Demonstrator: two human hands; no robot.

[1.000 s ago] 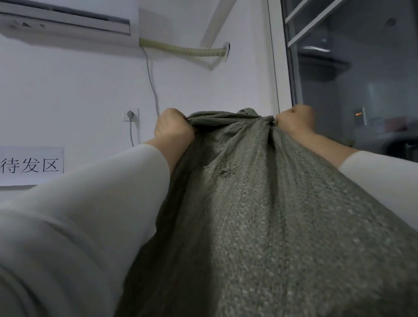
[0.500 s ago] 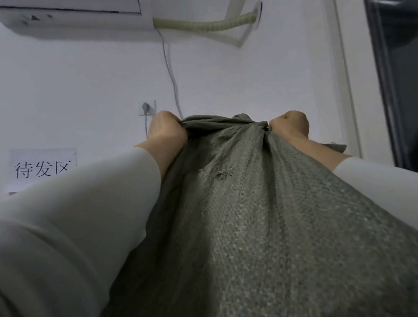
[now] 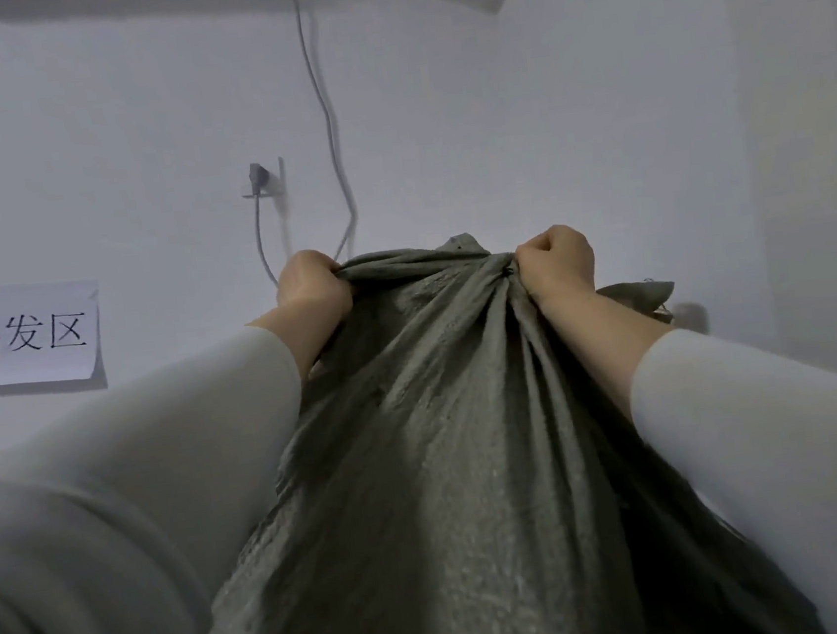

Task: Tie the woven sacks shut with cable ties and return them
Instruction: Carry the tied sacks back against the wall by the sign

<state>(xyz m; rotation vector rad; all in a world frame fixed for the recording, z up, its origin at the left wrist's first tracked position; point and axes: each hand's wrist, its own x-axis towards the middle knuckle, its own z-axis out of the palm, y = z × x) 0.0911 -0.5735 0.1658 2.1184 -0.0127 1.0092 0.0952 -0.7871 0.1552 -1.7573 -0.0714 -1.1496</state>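
Observation:
A grey-green woven sack [image 3: 448, 468] fills the lower middle of the head view, held up close in front of me. Its top is bunched into a neck, and a small dark cable tie [image 3: 508, 271] shows at the gather. My left hand [image 3: 311, 292] is clenched on the sack's upper left edge. My right hand [image 3: 558, 263] is clenched on the gathered neck, right beside the tie. Both arms wear pale long sleeves. A loose flap of the sack [image 3: 636, 294] sticks out behind my right wrist.
A white wall stands close ahead. It carries a paper sign with printed characters [image 3: 23, 335] at the left, a wall socket with a plug and cord [image 3: 262, 178], and a thin cable [image 3: 328, 119] hanging from above.
The view has swung left and down: the dark window at the right and the air conditioner have left the frame. Both hands keep their grip on the sack, now nearer the wall.

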